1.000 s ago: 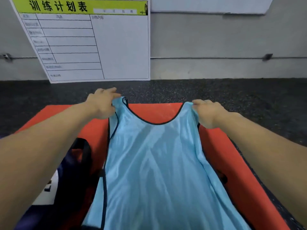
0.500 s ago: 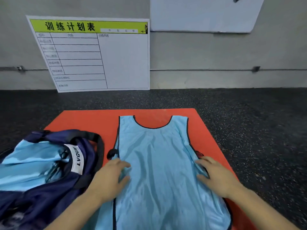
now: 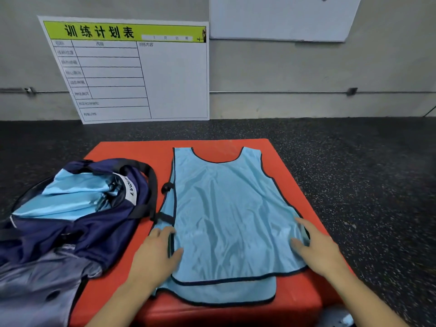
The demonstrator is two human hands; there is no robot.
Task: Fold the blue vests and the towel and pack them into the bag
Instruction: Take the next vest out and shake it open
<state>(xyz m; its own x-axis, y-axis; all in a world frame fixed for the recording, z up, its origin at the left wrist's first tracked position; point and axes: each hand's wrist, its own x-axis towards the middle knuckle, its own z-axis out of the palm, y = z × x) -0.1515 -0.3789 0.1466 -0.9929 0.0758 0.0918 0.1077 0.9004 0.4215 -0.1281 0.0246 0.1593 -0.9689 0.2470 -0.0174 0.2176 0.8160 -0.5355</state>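
Left hand (image 3: 157,252) and right hand (image 3: 317,249): each grip spread flat, pressing the lower side edges of the blue vest (image 3: 226,215), which lies face-up between them on the red mat (image 3: 299,293). Step looks like smoothing before the first fold. Next, likely pinch an edge and fold across; open bag (image 3: 77,215), just left of left grip, already holds blue fabric.

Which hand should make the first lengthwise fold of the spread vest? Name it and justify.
Probably the right hand. It rests flat on the blue vest's free edge with bare red mat beside it. The left hand is hemmed in by the navy bag.
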